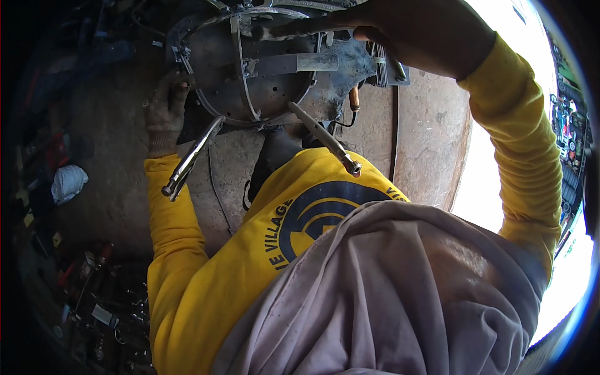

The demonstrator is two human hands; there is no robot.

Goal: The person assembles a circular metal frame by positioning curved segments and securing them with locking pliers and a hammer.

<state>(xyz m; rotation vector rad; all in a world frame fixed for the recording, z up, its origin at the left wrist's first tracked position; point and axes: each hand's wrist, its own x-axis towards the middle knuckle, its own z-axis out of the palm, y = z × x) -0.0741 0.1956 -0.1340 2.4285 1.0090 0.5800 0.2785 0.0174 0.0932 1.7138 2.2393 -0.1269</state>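
Observation:
A round frame of bent flat metal bar point(242, 75) lies over a dark, worn metal plate point(275, 94), with a curved strip crossing its middle. A flat bar point(290, 64) lies crosswise inside it. Two locking pliers stick out from the near rim, the left pliers point(194, 156) and the right pliers point(325, 137). My left hand point(167, 103), with a knit cuff at its wrist, is beside the frame's left edge; its fingers are curled, and what they hold is hidden. Over the far right side reaches my right hand point(406, 28), fingers stretched out toward the crossing strip.
To the right of the plate are a bundle of thin rods point(379, 65) and an orange handle point(354, 99) with a black cable. A white cloth bundle point(69, 184) lies at far left, above dark cluttered tools and metal parts point(103, 312). Bright light comes from the right.

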